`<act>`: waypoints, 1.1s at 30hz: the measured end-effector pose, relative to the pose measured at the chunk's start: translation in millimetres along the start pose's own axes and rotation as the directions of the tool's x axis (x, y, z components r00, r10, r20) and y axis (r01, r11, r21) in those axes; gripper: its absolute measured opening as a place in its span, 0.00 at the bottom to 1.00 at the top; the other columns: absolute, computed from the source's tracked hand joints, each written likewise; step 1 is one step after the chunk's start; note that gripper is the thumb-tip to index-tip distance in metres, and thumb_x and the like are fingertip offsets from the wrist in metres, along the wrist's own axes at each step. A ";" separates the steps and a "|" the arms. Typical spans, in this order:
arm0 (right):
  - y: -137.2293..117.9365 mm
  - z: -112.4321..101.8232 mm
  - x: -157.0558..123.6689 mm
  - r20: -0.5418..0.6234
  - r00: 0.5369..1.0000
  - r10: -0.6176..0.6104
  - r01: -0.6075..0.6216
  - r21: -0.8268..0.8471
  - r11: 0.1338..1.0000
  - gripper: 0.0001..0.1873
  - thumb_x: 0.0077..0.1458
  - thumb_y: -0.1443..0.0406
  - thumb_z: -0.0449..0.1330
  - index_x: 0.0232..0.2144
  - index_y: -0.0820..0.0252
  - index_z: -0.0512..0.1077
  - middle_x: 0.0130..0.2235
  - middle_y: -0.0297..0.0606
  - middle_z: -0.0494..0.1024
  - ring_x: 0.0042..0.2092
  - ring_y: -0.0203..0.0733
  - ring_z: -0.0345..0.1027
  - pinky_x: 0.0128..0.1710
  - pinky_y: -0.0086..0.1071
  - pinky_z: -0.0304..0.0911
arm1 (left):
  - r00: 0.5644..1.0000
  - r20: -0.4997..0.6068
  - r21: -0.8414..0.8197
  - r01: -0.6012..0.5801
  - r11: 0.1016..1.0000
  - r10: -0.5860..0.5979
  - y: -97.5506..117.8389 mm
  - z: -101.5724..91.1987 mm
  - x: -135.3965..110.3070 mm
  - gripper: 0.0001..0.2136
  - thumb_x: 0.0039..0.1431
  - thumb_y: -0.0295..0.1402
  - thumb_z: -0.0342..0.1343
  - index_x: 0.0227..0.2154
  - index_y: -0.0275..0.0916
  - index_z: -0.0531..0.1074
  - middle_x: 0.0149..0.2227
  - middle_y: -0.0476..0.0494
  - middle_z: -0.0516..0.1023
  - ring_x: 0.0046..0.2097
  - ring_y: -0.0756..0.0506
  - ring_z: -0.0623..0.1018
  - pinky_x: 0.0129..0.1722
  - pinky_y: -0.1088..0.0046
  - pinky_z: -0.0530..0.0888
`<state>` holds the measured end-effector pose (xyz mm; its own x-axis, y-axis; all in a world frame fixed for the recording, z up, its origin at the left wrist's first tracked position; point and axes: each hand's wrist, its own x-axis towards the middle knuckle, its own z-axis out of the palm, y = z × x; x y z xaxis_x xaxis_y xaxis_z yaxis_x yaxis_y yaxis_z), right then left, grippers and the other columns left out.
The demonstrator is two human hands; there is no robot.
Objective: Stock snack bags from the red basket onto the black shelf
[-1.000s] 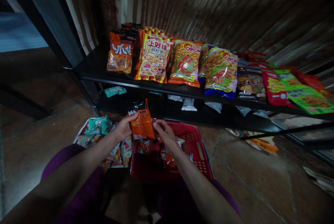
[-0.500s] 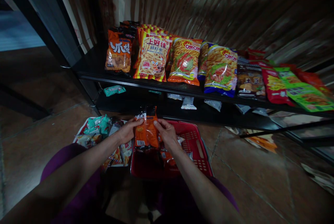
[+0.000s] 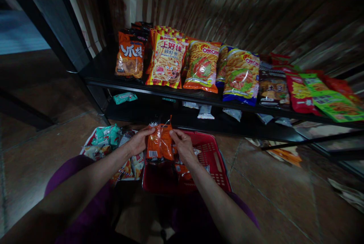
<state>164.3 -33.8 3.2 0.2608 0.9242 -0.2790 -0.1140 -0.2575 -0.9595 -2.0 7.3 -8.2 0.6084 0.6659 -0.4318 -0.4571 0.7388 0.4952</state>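
An orange and black snack bag (image 3: 159, 143) is held up between my two hands, above a red plastic basket (image 3: 218, 164). My left hand (image 3: 141, 140) pinches its left side near the top. On its right edge, my right hand (image 3: 182, 144) grips with thumb and fingers. The side facing me carries a white barcode label. More orange snack packets (image 3: 183, 171) lie in the basket, partly behind my right forearm. A similar orange bag (image 3: 130, 56) stands upright at the left end of the upper shelf.
A black shelf rack (image 3: 142, 84) runs across in front, its upper level holding prawn crackers (image 3: 167, 58) and several other snack bags. Small packets lie on the lower shelf (image 3: 236, 127). Left of the red basket is a second basket (image 3: 93, 136) full of packets.
The bag's top has spread and creased between my hands, and my right hand has shifted slightly right. The bag stays above the red basket.
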 end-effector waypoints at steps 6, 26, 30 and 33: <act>1.4 -1.5 0.8 0.084 0.994 -0.067 0.070 -0.038 0.997 0.17 0.43 0.55 0.64 0.37 0.54 0.74 0.36 0.33 0.77 0.38 0.40 0.70 0.41 0.33 0.65 | 0.994 -0.102 -0.045 0.034 0.998 -0.039 1.8 0.8 2.3 0.10 0.58 0.29 0.51 0.39 0.31 0.74 0.33 0.38 0.80 0.35 0.44 0.79 0.42 0.68 0.73; 12.6 -8.7 1.6 0.176 0.956 -0.235 0.283 -0.345 0.895 0.24 0.53 0.57 0.58 0.52 0.54 0.65 0.52 0.41 0.70 0.52 0.45 0.66 0.52 0.42 0.61 | 0.985 -0.159 -0.086 -0.073 0.994 0.058 4.8 -1.1 6.7 0.09 0.59 0.30 0.51 0.38 0.31 0.73 0.33 0.40 0.80 0.34 0.47 0.79 0.43 0.69 0.74; 11.7 -6.7 -0.4 0.214 0.962 -0.170 0.235 -0.330 0.914 0.27 0.52 0.56 0.59 0.53 0.54 0.62 0.52 0.41 0.71 0.54 0.45 0.65 0.54 0.43 0.60 | 0.982 -0.177 -0.101 -0.089 0.991 0.070 5.3 -1.9 9.8 0.12 0.61 0.31 0.49 0.43 0.31 0.71 0.37 0.38 0.80 0.37 0.44 0.79 0.44 0.66 0.74; 13.0 -4.1 -1.9 0.274 0.951 -0.144 0.219 -0.268 0.938 0.28 0.51 0.56 0.60 0.54 0.53 0.61 0.53 0.39 0.70 0.54 0.45 0.65 0.55 0.42 0.59 | 0.978 -0.188 -0.115 -0.110 0.987 0.087 6.1 -2.8 11.0 0.13 0.61 0.32 0.49 0.45 0.31 0.70 0.38 0.38 0.79 0.38 0.44 0.79 0.44 0.65 0.74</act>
<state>166.2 -40.1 -8.9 0.0019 0.9931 -0.1169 0.2067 -0.1148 -0.9717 0.1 19.4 -12.1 0.4335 0.7354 -0.5209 -0.5928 0.6680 0.4498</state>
